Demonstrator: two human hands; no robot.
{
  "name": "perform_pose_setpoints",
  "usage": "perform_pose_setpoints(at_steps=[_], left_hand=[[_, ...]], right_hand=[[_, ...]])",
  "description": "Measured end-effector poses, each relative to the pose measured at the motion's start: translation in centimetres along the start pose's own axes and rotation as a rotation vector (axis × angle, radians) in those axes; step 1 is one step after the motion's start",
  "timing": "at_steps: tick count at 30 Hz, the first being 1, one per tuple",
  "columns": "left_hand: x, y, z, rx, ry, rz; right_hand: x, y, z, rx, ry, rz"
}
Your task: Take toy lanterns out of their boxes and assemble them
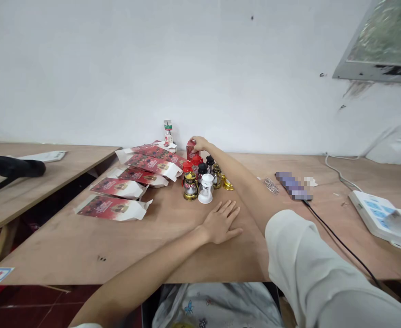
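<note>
My left hand [222,222] lies flat on the wooden table with its fingers spread, holding nothing. Stretched toward the wall, my right hand [199,143] grips the top of a small red printed box [191,150] that stands behind the lanterns. Between my hands is a cluster of several miniature lanterns: a white lantern [206,188] and a bronze-coloured lantern [190,186] in front, a black lantern [202,171] and a red lantern [187,167] behind. A gold-coloured piece [227,183] is partly hidden by my right forearm.
Several flattened red-and-white cartons [110,207] overlap on the left. A small tube-like package [168,131] stands by the wall. To the right are silver wire pieces [270,186], a phone [292,186] with a black cable [337,241], and a white power strip [374,216].
</note>
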State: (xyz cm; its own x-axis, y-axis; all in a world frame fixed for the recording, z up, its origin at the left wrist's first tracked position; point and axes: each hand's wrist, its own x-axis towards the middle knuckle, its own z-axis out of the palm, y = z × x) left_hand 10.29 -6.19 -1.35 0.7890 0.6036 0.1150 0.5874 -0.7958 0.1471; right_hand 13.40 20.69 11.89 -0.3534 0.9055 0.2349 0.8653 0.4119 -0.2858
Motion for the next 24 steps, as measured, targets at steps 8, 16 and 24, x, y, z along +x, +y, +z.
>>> perform_pose_setpoints(at_steps=[8,16,24], left_hand=[[0.1,-0.1,0.0,-0.001,-0.005,0.006],[0.1,0.1,-0.6,-0.008,-0.025,-0.015],[0.0,0.1,-0.9,-0.001,-0.033,-0.013]], right_hand=[[-1.1,1.1,-3.8,-0.039,0.083,-0.067],[-6.9,2.7,-10.4,-0.239,0.142,-0.12],[-14.0,2.8,-11.3,-0.412,-0.06,-0.174]])
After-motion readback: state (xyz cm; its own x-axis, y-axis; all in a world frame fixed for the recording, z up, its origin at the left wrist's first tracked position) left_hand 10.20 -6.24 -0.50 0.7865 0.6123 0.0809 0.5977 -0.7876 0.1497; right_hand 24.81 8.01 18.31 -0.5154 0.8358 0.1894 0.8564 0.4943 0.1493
